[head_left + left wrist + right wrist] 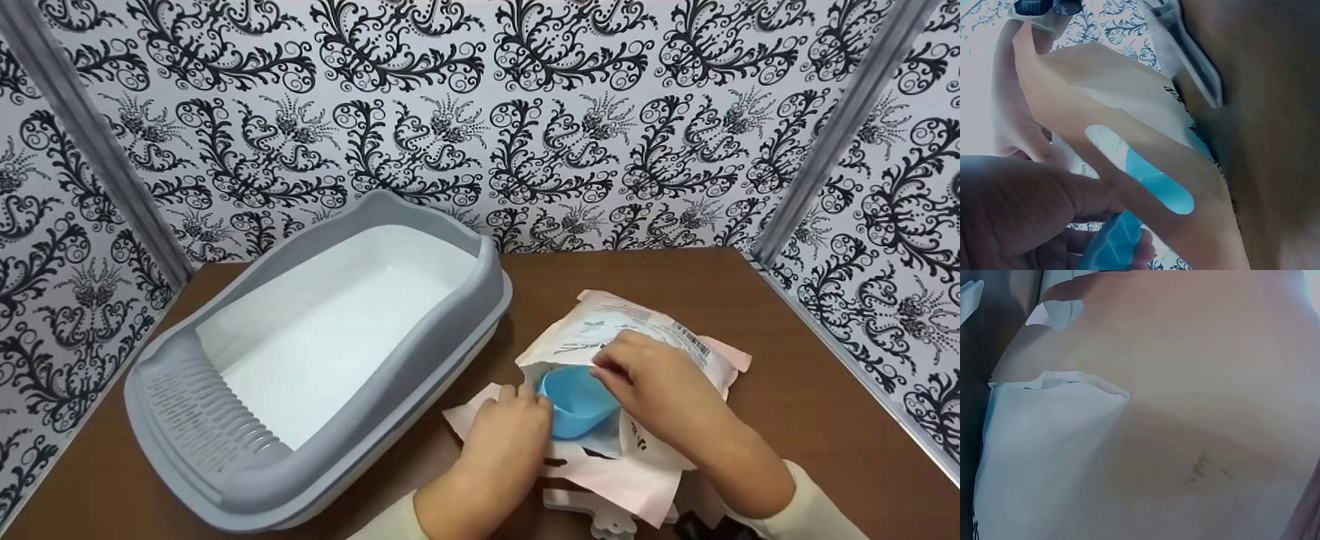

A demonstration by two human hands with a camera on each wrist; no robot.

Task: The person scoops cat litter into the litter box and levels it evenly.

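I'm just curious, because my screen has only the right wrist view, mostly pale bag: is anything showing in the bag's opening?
Observer: Yes, the head view shows a blue scoop in the opening of the bag.
Visitor: Is anyone holding it?
Observer: Yes, in the left wrist view the person's left hand grips it.
Visitor: And what stands beside the bag?
Observer: In the head view, a large grey-rimmed tray stands to the bag's left.
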